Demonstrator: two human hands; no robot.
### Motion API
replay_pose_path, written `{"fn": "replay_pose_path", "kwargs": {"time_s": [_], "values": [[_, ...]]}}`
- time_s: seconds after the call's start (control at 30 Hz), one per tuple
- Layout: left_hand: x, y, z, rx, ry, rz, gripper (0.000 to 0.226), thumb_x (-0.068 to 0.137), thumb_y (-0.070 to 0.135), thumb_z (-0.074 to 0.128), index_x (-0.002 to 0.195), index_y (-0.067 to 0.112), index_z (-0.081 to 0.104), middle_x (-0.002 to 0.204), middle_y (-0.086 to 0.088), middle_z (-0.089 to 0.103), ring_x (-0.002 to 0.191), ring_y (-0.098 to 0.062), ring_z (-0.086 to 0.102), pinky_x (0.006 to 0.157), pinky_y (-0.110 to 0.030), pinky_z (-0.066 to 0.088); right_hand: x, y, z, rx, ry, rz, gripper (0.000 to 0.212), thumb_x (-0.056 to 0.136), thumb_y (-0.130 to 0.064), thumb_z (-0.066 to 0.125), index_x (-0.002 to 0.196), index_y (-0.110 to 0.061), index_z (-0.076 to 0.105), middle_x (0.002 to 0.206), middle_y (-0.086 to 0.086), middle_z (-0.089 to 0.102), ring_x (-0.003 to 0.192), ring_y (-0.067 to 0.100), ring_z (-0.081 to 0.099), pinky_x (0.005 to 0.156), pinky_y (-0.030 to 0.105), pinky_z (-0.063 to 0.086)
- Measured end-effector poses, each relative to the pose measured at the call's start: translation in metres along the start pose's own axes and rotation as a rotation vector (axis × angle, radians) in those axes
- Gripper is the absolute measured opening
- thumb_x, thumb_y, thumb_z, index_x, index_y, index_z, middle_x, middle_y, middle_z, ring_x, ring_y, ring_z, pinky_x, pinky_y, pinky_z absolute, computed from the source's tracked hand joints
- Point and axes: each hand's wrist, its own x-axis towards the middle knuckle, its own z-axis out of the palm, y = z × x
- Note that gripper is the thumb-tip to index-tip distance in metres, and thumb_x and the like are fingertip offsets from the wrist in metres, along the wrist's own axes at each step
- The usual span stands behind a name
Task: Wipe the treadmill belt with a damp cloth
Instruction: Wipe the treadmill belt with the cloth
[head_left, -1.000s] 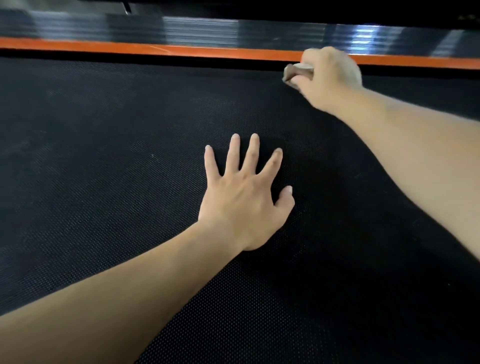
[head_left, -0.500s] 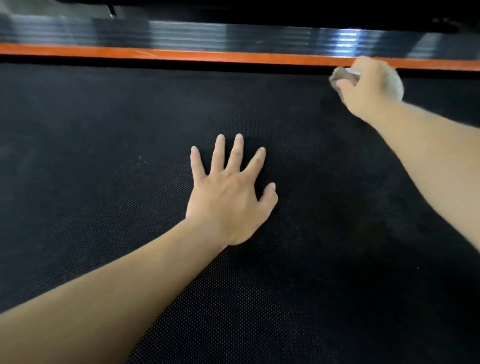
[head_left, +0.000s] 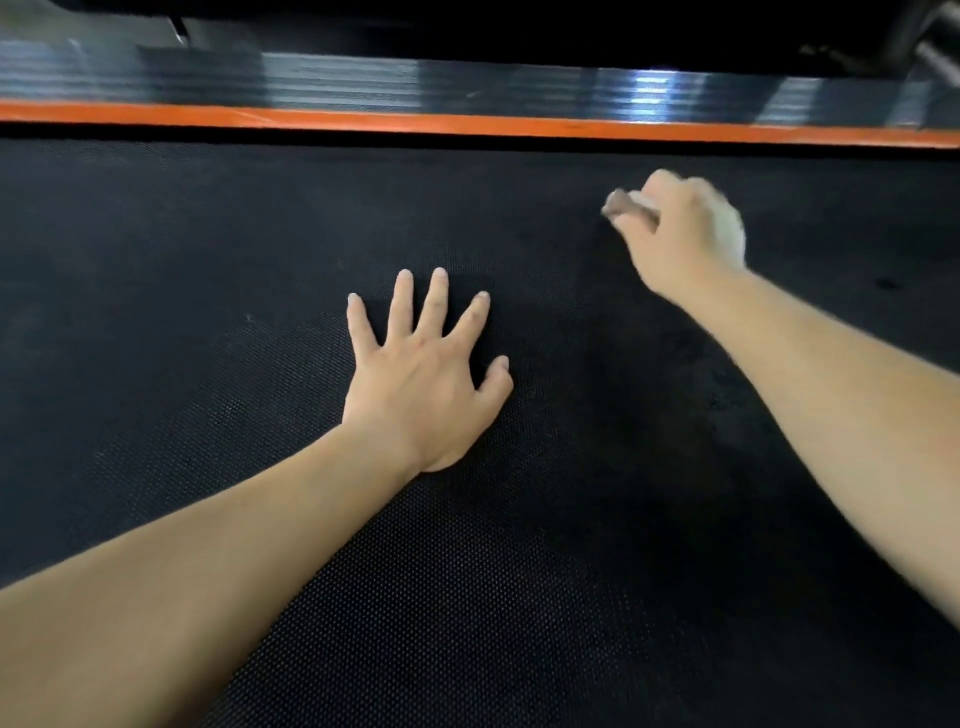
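Both hands are on the belt (head_left: 208, 260): left hand (head_left: 426, 384) flat, fingers spread, bracing; right hand (head_left: 675, 234) fisted round the cloth (head_left: 626, 203). It's pulled back off the orange rail (head_left: 363, 118) vs a sec ago, so prob wiping mid-belt now.

No lettering, brand mark, number or sign can be read anywhere in this view — not on the black textured treadmill belt (head_left: 208, 260), nor on the orange stripe (head_left: 467, 124) along its far edge, nor on the glossy dark side rail (head_left: 363, 83) beyond it, where only streaks of reflected light show.
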Motion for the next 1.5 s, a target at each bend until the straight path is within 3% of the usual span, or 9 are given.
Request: {"fn": "replay_pose_path", "kwargs": {"time_s": [0.17, 0.33, 0.53, 0.73, 0.97, 1.07, 1.17, 1.4, 1.5], "values": [[0.0, 0.0, 0.0, -0.008, 0.001, 0.002, 0.072, 0.095, 0.067, 0.014, 0.161, 0.036, 0.012, 0.171, -0.005, 0.0, 0.157, -0.032, -0.01, 0.119, -0.068, -0.004, -0.066, 0.002, -0.012, 0.058, -0.116, -0.189, 0.033, 0.097, -0.045, 0.06, 0.09, -0.013, 0.058, 0.089, 0.003, 0.059, 0.078, 0.021, 0.055, 0.065, 0.034, 0.043], [-0.001, 0.002, -0.004, -0.02, -0.009, 0.0, 0.069, 0.098, 0.064, 0.02, 0.16, 0.034, 0.014, 0.171, -0.006, 0.001, 0.156, -0.033, -0.01, 0.119, -0.068, -0.006, -0.045, 0.033, -0.033, -0.001, 0.019, 0.081, 0.036, 0.098, -0.05, 0.055, 0.092, -0.015, 0.052, 0.09, 0.01, 0.056, 0.083, 0.034, 0.056, 0.068, 0.034, 0.037], [-0.002, 0.002, -0.003, -0.027, 0.015, 0.0, 0.069, 0.098, 0.064, 0.021, 0.16, 0.034, 0.014, 0.171, -0.007, 0.004, 0.157, -0.033, -0.008, 0.119, -0.068, -0.006, -0.123, 0.011, -0.035, 0.053, -0.134, -0.165, 0.027, 0.095, -0.042, 0.064, 0.098, -0.015, 0.06, 0.096, 0.002, 0.06, 0.085, 0.025, 0.059, 0.071, 0.039, 0.05], [-0.011, 0.003, -0.01, -0.098, 0.02, 0.04, 0.063, 0.101, 0.058, 0.029, 0.159, 0.034, 0.024, 0.169, -0.009, 0.014, 0.158, -0.029, 0.0, 0.122, -0.065, -0.004, -0.103, 0.038, -0.046, -0.058, -0.012, 0.094, 0.025, 0.098, -0.043, 0.059, 0.094, -0.019, 0.051, 0.091, 0.006, 0.053, 0.088, 0.037, 0.059, 0.069, 0.036, 0.04], [-0.073, 0.059, -0.003, -0.11, -0.044, 0.091, 0.064, 0.101, 0.055, 0.032, 0.159, 0.032, 0.021, 0.171, -0.012, 0.0, 0.157, -0.032, -0.011, 0.122, -0.061, -0.009, -0.193, 0.013, -0.056, 0.19, -0.172, -0.223, 0.03, 0.093, -0.052, 0.059, 0.078, -0.028, 0.049, 0.089, -0.004, 0.06, 0.083, 0.019, 0.061, 0.068, 0.04, 0.053], [-0.084, 0.071, 0.004, -0.093, -0.04, 0.066, 0.068, 0.099, 0.058, 0.018, 0.161, 0.031, 0.015, 0.17, -0.013, -0.004, 0.156, -0.033, -0.014, 0.121, -0.061, -0.012, -0.167, 0.034, -0.06, 0.091, -0.082, -0.127, 0.05, 0.092, -0.064, 0.047, 0.076, -0.016, 0.05, 0.08, 0.0, 0.056, 0.078, 0.023, 0.057, 0.066, 0.038, 0.048], [-0.088, 0.071, 0.009, -0.049, -0.023, 0.076, 0.073, 0.095, 0.059, 0.01, 0.162, 0.03, 0.011, 0.171, -0.014, -0.003, 0.156, -0.034, -0.013, 0.122, -0.061, -0.011, -0.155, 0.044, -0.065, 0.065, -0.031, 0.079, 0.05, 0.097, -0.057, 0.051, 0.077, -0.012, 0.046, 0.077, 0.003, 0.051, 0.075, 0.029, 0.055, 0.062, 0.036, 0.039], [-0.09, 0.074, 0.011, -0.01, 0.008, 0.076, 0.076, 0.093, 0.057, 0.009, 0.162, 0.026, 0.016, 0.17, -0.018, 0.005, 0.156, -0.038, -0.006, 0.121, -0.065, -0.003, -0.228, 0.019, -0.08, 0.163, -0.259, -0.26, 0.031, 0.091, -0.048, 0.059, 0.077, -0.034, 0.035, 0.081, -0.009, 0.051, 0.077, 0.015, 0.054, 0.065, 0.037, 0.05], [-0.089, 0.073, 0.011, -0.003, -0.006, 0.072, 0.074, 0.094, 0.058, 0.009, 0.161, 0.027, 0.014, 0.17, -0.017, 0.002, 0.156, -0.037, -0.008, 0.122, -0.064, -0.004, -0.203, 0.044, -0.085, 0.066, -0.167, 0.001, 0.041, 0.095, -0.054, 0.053, 0.075, -0.019, 0.045, 0.078, -0.002, 0.054, 0.077, 0.021, 0.056, 0.067, 0.041, 0.052]]}}
